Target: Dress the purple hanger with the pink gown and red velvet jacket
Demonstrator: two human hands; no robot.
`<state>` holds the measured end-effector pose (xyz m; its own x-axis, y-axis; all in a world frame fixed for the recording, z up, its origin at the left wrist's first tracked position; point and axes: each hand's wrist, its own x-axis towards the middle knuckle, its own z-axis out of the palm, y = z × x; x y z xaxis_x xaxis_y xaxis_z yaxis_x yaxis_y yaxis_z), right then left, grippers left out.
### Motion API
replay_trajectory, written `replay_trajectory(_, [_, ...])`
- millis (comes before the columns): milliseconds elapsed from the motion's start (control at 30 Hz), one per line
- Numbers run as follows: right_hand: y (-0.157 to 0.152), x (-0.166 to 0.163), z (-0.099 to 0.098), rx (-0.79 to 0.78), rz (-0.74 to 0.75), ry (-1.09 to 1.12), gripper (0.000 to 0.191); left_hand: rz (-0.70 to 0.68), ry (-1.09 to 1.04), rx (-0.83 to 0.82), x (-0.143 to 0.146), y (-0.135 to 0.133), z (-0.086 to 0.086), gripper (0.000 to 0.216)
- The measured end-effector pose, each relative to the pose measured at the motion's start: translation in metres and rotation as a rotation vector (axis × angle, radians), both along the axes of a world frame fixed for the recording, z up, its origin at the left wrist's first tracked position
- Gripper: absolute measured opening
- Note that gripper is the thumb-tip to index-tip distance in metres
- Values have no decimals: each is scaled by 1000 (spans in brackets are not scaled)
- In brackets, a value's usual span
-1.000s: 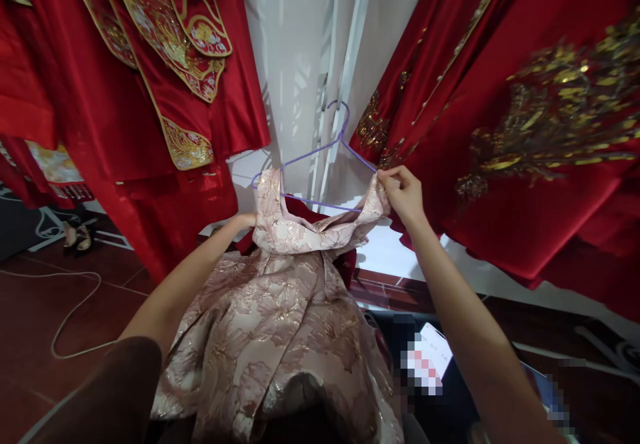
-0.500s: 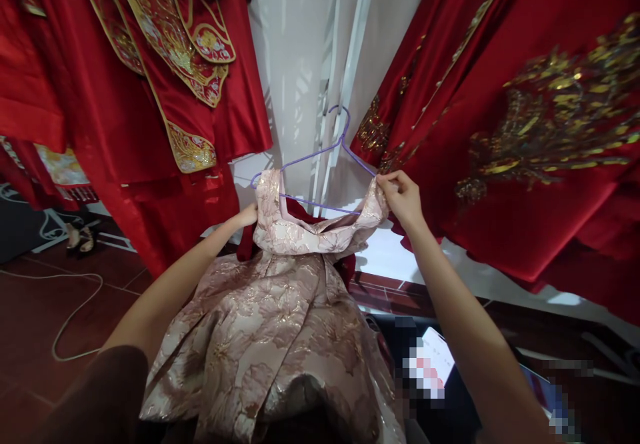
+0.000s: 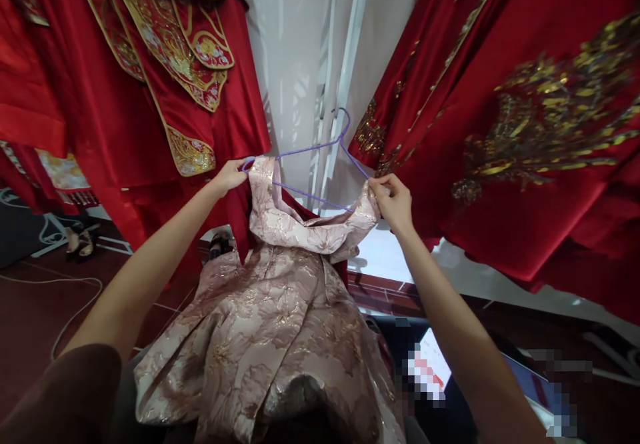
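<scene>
A pale pink brocade dress [image 3: 295, 311] with metallic flower patterning spreads toward me, its shoulder straps over a thin purple clothes hanger [image 3: 320, 197]. My left hand [image 3: 231, 177] is closed at the hanger's left end, beside the left strap; its fingertips are partly hidden. At the opposite shoulder, my right hand [image 3: 395, 201] pinches the dress strap near the hanger's right end. The hanger's hook points up and away from me, and its lower bar crosses the open neckline. Dark red cloth shows behind the bodice.
Red embroidered garments [image 3: 240, 97] hang on the left, and a red gown [image 3: 465, 217] with gold sequins hangs on the right. A lit phone [image 3: 433, 357] lies at lower right. High-heeled shoes [image 3: 80, 244] and a white cable [image 3: 90, 297] are on the tiled floor.
My left hand has risen and moved left to the hanger's end, lifting the left strap. My right hand and the right strap have shifted slightly left.
</scene>
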<state>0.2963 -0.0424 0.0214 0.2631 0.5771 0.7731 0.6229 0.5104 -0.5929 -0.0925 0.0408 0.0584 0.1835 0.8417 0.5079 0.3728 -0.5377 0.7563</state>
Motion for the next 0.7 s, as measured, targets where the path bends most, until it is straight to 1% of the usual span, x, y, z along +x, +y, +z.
replay_trajectory(67, [0, 0, -1, 0, -21, -1, 28, -128, 17, -96, -4, -7, 1, 33])
replay_trajectory(133, [-1, 1, 1, -6, -13, -5, 28, -233, 27, -255, -9, -15, 0, 40])
replay_trajectory(200, [-4, 4, 4, -9, -6, -24, 28, -247, -18, -383, -14, -20, -1, 45])
replay_trajectory(267, [-9, 6, 9, -6, -8, -58, 27, -202, -77, -408, -12, -19, 0, 46])
replay_trajectory(333, [-15, 6, 14, -8, -23, -100, 26, -132, -103, -314, -2, -14, 6, 42])
replay_trajectory(400, [-21, 5, 18, -11, -54, -140, 25, -24, -75, -141, 16, -11, 15, 37])
replay_trajectory(467, [-26, 2, 21, -14, -86, -175, 26, 121, 7, 50, 41, -12, 25, 31])
replay_trajectory(533, [-30, 0, 22, -12, -114, -196, 27, 246, 108, 199, 69, -20, 33, 27])
replay_trajectory(600, [-33, -3, 23, -8, -127, -201, 28, 286, 165, 284, 97, -34, 37, 24])
replay_trajectory(700, [-39, -5, 23, -12, -106, -195, 28, 216, 245, 340, 131, -54, 32, 24])
